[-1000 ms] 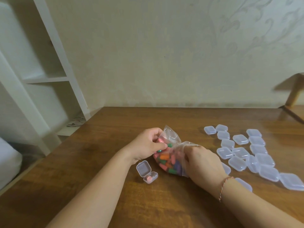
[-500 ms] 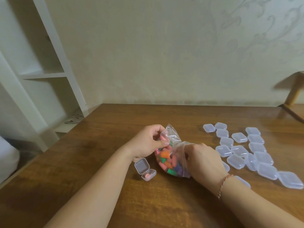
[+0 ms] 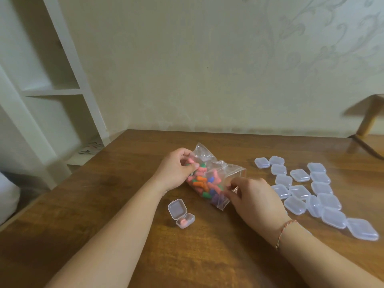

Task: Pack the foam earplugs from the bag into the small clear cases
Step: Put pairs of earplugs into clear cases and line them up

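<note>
A clear plastic bag (image 3: 216, 169) full of coloured foam earplugs (image 3: 204, 182) lies on the wooden table (image 3: 124, 204). My left hand (image 3: 176, 171) pinches the bag's upper left edge, fingers curled at its mouth. On the bag's right side my right hand (image 3: 252, 198) pinches its lower edge. One small clear case (image 3: 181, 213) stands open in front of the bag, lid up, with a pink earplug (image 3: 184, 221) inside. Several closed clear cases (image 3: 307, 194) lie in a loose group to the right.
A white shelf unit (image 3: 62, 90) stands at the left beyond the table's edge. The wall runs along the table's far side. A wooden leg (image 3: 367, 119) and a dark cable show at the far right.
The bag has turned and spread out flatter between my hands. My right hand has shifted down to the bag's lower right edge. The open case now lies farther from my left hand.
</note>
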